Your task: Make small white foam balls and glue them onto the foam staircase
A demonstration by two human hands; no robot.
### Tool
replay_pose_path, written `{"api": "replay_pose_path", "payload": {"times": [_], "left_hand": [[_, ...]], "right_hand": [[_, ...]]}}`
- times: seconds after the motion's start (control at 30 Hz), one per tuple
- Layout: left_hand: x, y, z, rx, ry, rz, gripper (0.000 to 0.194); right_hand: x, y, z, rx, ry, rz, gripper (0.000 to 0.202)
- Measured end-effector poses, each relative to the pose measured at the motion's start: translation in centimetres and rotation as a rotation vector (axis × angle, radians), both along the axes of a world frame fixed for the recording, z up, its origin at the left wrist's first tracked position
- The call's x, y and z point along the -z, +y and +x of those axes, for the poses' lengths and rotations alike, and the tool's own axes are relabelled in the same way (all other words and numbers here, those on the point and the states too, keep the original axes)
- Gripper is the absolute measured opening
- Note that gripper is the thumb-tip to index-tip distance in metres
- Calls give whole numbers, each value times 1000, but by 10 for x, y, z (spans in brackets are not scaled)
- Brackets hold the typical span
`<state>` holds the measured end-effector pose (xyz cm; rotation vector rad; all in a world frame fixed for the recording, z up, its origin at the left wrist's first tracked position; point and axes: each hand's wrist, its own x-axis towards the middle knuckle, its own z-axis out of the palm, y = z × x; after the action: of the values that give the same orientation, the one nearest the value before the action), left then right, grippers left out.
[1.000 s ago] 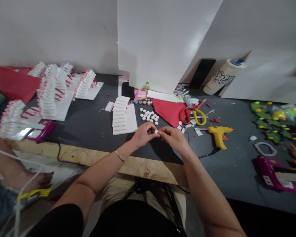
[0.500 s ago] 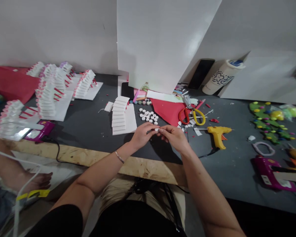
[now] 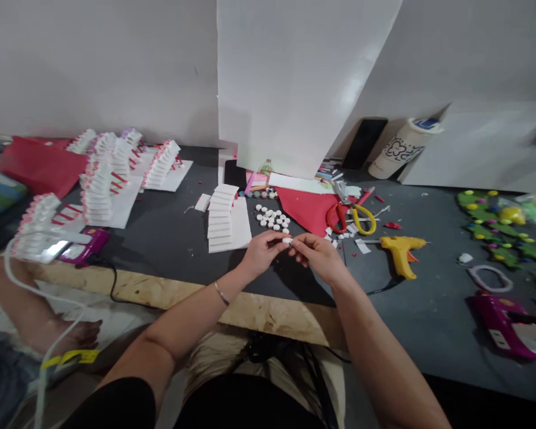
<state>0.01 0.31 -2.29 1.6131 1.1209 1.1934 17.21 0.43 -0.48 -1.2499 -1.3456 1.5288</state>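
Between my fingertips is a small white piece (image 3: 287,240), like a ball or disc of clay. My left hand (image 3: 262,253) pinches it from the left, and my right hand (image 3: 318,255) closes on it from the right. Just beyond my hands lies a cluster of small white discs (image 3: 272,218). To the left of them, several white folded pieces overlap in a curved row (image 3: 220,220) on a white card (image 3: 241,223). A loose white piece (image 3: 202,202) lies beside that row.
Red-and-yellow-handled scissors (image 3: 362,219) rest on paper scraps by red paper (image 3: 306,208). At right are a yellow glue gun (image 3: 399,253) and purple power strip (image 3: 502,325). Finished-looking white-and-red models (image 3: 96,190) stand at left, near another person's hand (image 3: 74,335). A tumbler (image 3: 395,149) leans behind.
The view has shifted slightly, so the table appears lower and further right. My hands stay together on the small white piece, with only slight finger movement.
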Motion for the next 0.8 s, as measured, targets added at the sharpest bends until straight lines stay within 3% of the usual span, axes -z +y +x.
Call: {"api": "replay_pose_path", "payload": {"times": [0.17, 0.33, 0.47, 0.63, 0.8], "left_hand": [[0, 0, 1, 7, -42, -36, 23], [-1, 1, -5, 8, 9, -24, 23], [-3, 1, -3, 39, -98, -122, 27], [-4, 0, 5, 49, -324, -370, 31], [-3, 1, 8, -6, -370, -386, 33]], "right_hand": [[0, 0, -2, 18, -2, 4, 44], [-1, -4, -3, 172, -200, 310, 34], [-5, -5, -1, 144, -308, 452, 24], [-4, -5, -1, 148, -312, 426, 25], [-1, -6, -3, 138, -218, 408, 25]]}}
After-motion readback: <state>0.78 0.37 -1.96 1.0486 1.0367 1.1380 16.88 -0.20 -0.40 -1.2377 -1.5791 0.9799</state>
